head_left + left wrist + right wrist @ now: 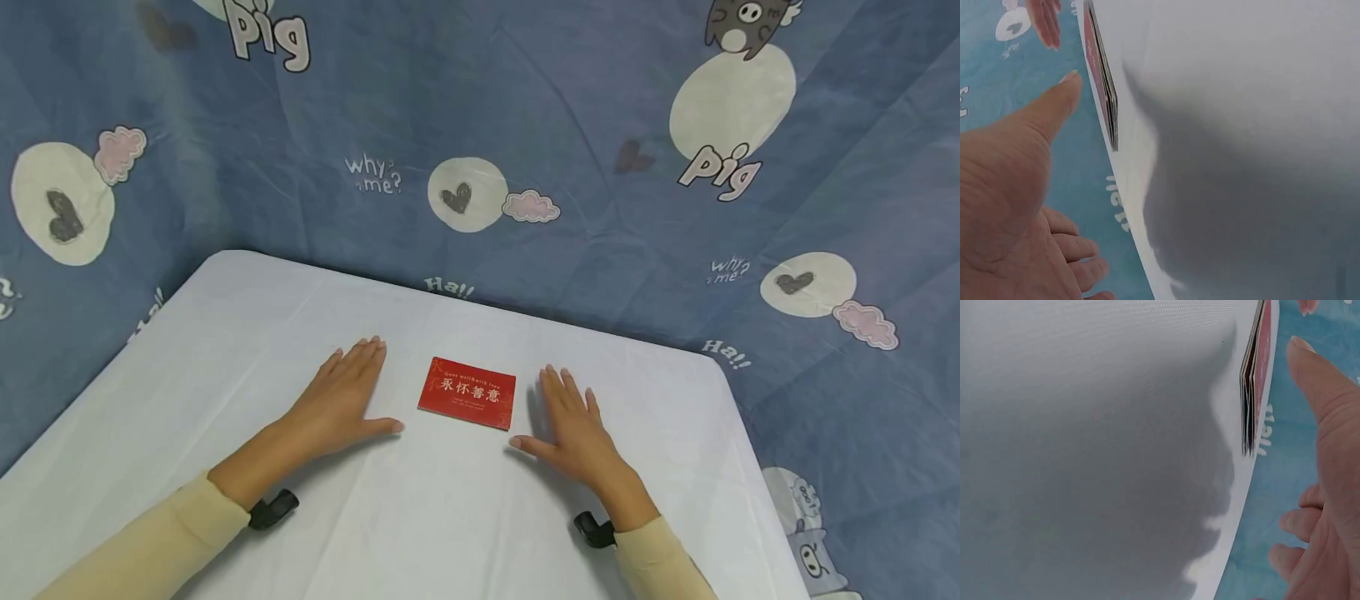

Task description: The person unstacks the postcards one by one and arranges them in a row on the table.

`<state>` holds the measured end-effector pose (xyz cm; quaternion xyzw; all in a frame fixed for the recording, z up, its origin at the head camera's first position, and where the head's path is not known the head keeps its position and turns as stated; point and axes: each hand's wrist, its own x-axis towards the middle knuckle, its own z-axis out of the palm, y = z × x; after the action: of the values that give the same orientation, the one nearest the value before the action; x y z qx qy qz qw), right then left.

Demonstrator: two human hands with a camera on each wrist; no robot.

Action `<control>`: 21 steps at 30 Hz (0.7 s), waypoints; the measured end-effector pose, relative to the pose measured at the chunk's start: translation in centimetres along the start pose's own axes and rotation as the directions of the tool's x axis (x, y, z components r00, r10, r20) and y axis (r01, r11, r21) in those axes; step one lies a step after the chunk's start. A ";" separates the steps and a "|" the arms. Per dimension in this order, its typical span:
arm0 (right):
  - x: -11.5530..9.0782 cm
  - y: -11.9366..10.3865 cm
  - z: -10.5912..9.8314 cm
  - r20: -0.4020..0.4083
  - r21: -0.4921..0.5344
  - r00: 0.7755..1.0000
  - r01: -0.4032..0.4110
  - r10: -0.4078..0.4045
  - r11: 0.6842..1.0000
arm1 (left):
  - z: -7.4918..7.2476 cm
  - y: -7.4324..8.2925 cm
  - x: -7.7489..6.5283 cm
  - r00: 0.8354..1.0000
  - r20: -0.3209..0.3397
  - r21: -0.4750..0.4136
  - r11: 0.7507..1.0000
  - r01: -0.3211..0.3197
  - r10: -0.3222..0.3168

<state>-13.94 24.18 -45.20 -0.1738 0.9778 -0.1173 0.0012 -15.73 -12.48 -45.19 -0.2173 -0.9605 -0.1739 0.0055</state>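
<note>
A red card (468,393) with white Chinese lettering lies flat on the white table, between the two hands. From the side, the wrist views show it as several thin layers, like a folded card or thin booklet (1251,387). My left hand (341,402) is to its left, fingers straight and thumb spread toward it, holding nothing. To the right of the card is my right hand (576,433), also with extended fingers and its thumb out toward the card's lower right corner. Both hands stay apart from the card and cast shadows on the cloth.
The table (420,517) has a white covering with faint creases and a rounded far edge. Behind it and at the sides hangs a blue cloth (585,275) printed with pigs, hearts, clouds and words. Black wrist mounts (273,510) sit under both forearms.
</note>
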 end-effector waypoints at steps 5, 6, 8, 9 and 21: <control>0.6 -0.1 0.2 -0.008 0.016 0.998 0.055 -0.055 0.998 | 0.6 0.2 1.2 1.000 0.015 0.009 1.000 -0.014 0.014; 0.8 -0.2 0.2 -0.013 0.020 0.998 0.067 -0.067 0.998 | 0.7 0.2 1.5 1.000 0.018 0.006 1.000 -0.015 0.015; 1.0 -0.3 0.2 -0.017 0.031 0.996 0.085 -0.085 0.996 | 0.8 0.3 1.9 1.000 0.023 0.001 1.000 -0.018 0.018; 1.2 -0.4 0.2 -0.019 0.034 0.996 0.091 -0.091 0.995 | 0.9 0.3 2.1 0.999 0.023 -0.004 1.000 -0.023 0.023; 2.2 -0.8 0.5 -0.048 0.033 0.989 0.144 -0.143 0.989 | 1.6 1.8 4.4 0.997 0.033 0.018 0.998 -0.066 0.066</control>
<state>-15.66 22.55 -45.45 -0.2409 0.9602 -0.1389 -0.0263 -18.90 -8.57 -45.72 -0.2517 -0.9544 -0.1608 -0.0024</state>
